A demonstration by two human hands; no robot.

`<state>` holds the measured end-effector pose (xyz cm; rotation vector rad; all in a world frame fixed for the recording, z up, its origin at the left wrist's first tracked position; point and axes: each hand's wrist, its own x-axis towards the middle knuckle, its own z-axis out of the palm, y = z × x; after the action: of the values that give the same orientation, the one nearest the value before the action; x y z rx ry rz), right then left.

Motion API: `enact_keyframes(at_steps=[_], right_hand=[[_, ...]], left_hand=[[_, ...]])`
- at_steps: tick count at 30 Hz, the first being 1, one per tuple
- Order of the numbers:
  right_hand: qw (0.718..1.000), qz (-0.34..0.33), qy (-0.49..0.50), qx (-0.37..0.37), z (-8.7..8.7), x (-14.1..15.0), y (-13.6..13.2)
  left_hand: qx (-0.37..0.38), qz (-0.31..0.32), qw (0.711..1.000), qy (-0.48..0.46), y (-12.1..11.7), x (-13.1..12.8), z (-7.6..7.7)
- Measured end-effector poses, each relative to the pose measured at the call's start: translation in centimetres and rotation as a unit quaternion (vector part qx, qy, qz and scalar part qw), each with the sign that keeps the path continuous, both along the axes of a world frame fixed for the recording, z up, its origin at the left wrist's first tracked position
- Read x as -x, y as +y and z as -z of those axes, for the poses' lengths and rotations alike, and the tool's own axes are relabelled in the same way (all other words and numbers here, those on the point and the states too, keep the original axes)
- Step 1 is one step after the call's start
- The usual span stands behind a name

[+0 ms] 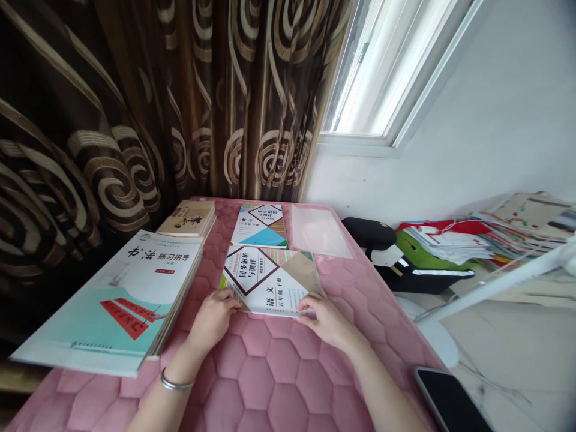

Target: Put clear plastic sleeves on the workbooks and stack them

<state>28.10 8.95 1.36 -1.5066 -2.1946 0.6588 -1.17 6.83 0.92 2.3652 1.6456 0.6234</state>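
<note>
A white workbook (274,282) with brown and striped patterns on its cover lies sideways on the pink padded surface (270,366). My left hand (216,318) is closed on its near left corner, fingers curled at the edge. At the near right side my right hand (326,321) pinches the same workbook between thumb and fingers. Just beyond it lies another workbook (258,225) with a blue triangle on its cover. A silver bangle (176,382) circles my left wrist.
A stack of large books, topped by a calligraphy book (121,288), stands on the left. Behind it are smaller tan books (186,219). A phone (450,399) rests at the right edge. Papers (450,243) are piled beyond, near a white lamp arm (495,279).
</note>
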Motion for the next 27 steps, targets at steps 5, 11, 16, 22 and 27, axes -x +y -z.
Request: enact_keyframes(at_steps=[5, 11, 16, 22, 27], right_hand=[[0.997, 0.011, 0.031, 0.068, -0.2, -3.3, 0.5], [0.996, -0.019, 0.057, 0.067, -0.2, -3.9, 0.5], [0.995, -0.008, 0.095, 0.042, 0.1, -3.3, 0.7], [0.995, 0.039, 0.028, -0.091, 1.6, -2.7, 1.3], [0.986, 0.078, -0.088, -0.119, 1.8, -1.5, 0.9]], left_hand=[[-0.005, -0.004, 1.000, 0.020, -0.4, 0.2, -0.3], [-0.039, 0.046, 0.991, 0.122, -1.1, -5.6, -0.5], [-0.027, 0.077, 0.975, 0.208, -0.4, -9.1, -0.8], [-0.049, 0.128, 0.976, 0.168, -3.1, -7.0, -0.2], [-0.104, 0.139, 0.982, 0.070, -7.1, -1.5, 0.8]])
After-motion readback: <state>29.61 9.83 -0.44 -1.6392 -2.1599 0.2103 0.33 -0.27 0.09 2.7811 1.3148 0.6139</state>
